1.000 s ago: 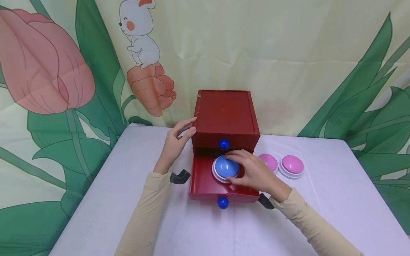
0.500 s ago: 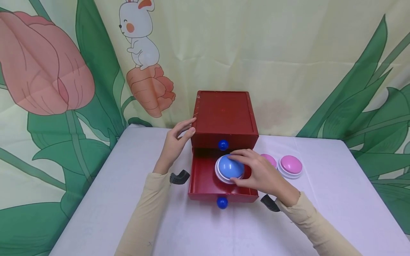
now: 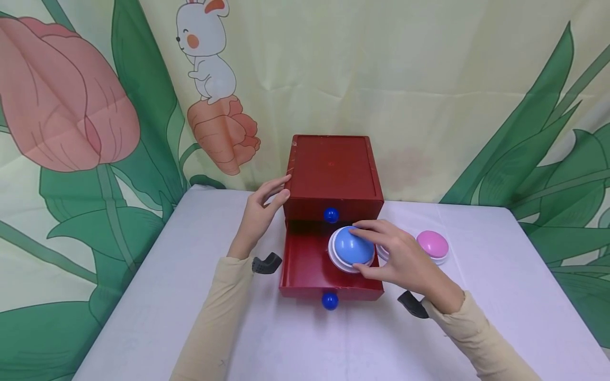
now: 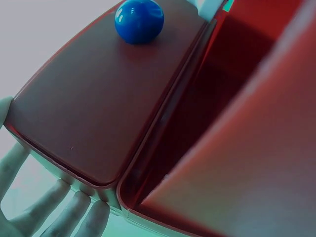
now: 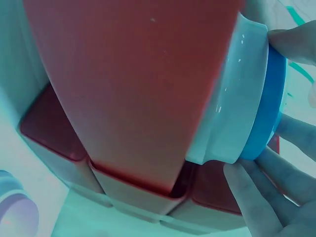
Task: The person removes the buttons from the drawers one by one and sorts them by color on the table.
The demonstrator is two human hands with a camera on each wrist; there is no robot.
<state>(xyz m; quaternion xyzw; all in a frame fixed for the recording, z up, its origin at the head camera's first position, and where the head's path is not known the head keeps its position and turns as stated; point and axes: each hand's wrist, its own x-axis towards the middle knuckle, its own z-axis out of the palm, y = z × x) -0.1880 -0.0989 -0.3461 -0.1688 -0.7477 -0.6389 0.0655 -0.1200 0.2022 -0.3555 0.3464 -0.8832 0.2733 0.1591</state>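
My right hand (image 3: pixel 412 262) grips a round push button with a blue dome (image 3: pixel 351 246) and a white base, thumb on the near side and fingers on the far side. The button overlaps the right part of the pulled-out lower drawer (image 3: pixel 305 267) of a small red drawer box (image 3: pixel 333 166). In the right wrist view, the button's white base (image 5: pixel 234 98) shows beside the drawer front, tilted, above its rim. My left hand (image 3: pixel 257 217) rests its fingertips against the left side of the box; the left wrist view shows these fingers (image 4: pixel 74 210) along the box's edge.
A pink push button (image 3: pixel 432 243) stands on the white table (image 3: pixel 295 338) right of the box. A second one is mostly hidden behind my right hand. Blue ball knobs stick out from the upper drawer (image 3: pixel 331 215) and the lower drawer front. A printed curtain hangs behind.
My right hand has carried the blue button rightward and a little up across the lower drawer, covering more of the nearer pink button. The left hand has stayed at the box's side.
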